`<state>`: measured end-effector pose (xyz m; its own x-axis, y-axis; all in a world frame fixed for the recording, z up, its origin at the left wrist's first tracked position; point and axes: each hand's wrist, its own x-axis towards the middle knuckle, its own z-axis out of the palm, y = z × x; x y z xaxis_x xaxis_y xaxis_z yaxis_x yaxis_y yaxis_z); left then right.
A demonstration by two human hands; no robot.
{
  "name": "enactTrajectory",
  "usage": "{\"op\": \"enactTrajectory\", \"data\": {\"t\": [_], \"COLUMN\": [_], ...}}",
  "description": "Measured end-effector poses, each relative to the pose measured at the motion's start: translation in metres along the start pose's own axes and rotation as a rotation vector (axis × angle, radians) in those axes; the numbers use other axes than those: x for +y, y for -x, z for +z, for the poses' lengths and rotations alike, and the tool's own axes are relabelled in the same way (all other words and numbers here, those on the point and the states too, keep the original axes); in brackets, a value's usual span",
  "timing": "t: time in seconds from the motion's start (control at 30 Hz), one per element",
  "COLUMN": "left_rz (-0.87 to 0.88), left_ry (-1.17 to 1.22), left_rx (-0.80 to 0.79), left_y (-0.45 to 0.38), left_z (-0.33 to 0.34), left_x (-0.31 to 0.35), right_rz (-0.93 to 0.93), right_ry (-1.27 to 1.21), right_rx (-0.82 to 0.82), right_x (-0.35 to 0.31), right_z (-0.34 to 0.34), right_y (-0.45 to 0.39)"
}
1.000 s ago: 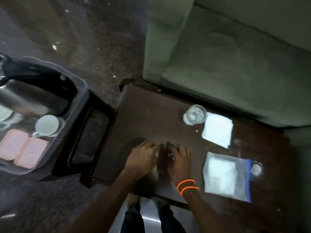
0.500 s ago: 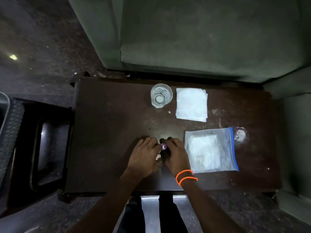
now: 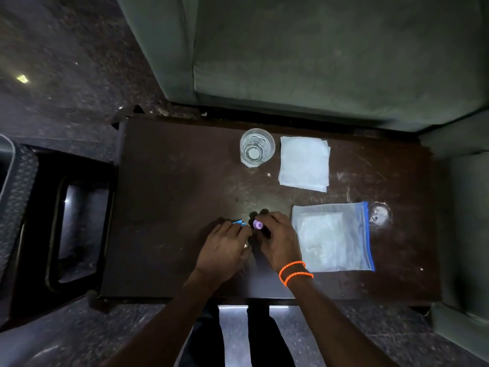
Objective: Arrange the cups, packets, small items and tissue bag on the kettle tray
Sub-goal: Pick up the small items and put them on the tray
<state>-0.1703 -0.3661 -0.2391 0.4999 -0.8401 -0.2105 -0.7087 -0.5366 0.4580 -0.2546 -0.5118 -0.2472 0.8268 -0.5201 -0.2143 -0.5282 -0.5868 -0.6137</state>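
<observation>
My left hand (image 3: 225,247) and my right hand (image 3: 279,241) rest close together on the dark wooden table (image 3: 172,207). Under the fingertips of the left hand shows a small blue item (image 3: 239,222). My right hand's fingers pinch a small purple item (image 3: 257,224). A clear tissue bag (image 3: 332,237) with a blue zip edge lies flat just right of my right hand. A clear glass cup (image 3: 256,147) stands at the table's far side, with a stack of white tissues (image 3: 304,163) beside it. Only the grey edge of the kettle tray (image 3: 10,181) shows at far left.
A green sofa (image 3: 317,62) runs along the table's far edge and right side. A dark side stand (image 3: 76,229) sits left of the table, under the tray. A round pale mark (image 3: 379,215) lies right of the bag. My legs are below the near edge.
The view has swung right, so the kettle, cups and pink packets left the frame. My hands stay together, and the blue and purple items now show at my fingertips.
</observation>
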Motion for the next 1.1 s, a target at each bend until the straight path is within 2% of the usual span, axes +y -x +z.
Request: {"op": "enactTrajectory", "data": {"t": [0.1, 0.27, 0.43, 0.67, 0.87, 0.93, 1.03, 1.1], "left_rz": [-0.143, -0.228, -0.326, -0.711, -0.892, -0.924, -1.061, -1.118], "left_ry": [0.152, 0.368, 0.417, 0.565, 0.517, 0.484, 0.463, 0.449], "left_rx": [0.044, 0.200, 0.433, 0.706, 0.870, 0.876, 0.905, 0.866], "left_y": [0.002, 0.019, 0.056, 0.135, 0.232, 0.261, 0.299, 0.315], "left_z": [-0.016, -0.051, -0.088, -0.146, -0.183, -0.189, -0.190, -0.188], "left_x": [-0.004, -0.034, -0.076, -0.134, -0.181, -0.199, -0.227, -0.239], "right_rz": [-0.040, -0.147, -0.277, -0.480, -0.654, -0.703, -0.746, -0.732], "right_ry": [0.016, 0.044, 0.007, -0.074, -0.116, -0.113, -0.069, 0.018], "right_rx": [0.037, 0.039, 0.005, -0.123, -0.230, -0.282, -0.387, -0.422], "right_x": [-0.014, -0.059, -0.127, -0.243, -0.342, -0.370, -0.408, -0.425], "right_z": [-0.003, -0.002, 0.018, 0.078, 0.141, 0.161, 0.188, 0.204], "right_y": [-0.008, -0.027, -0.039, -0.031, 0.008, 0.023, 0.040, 0.047]}}
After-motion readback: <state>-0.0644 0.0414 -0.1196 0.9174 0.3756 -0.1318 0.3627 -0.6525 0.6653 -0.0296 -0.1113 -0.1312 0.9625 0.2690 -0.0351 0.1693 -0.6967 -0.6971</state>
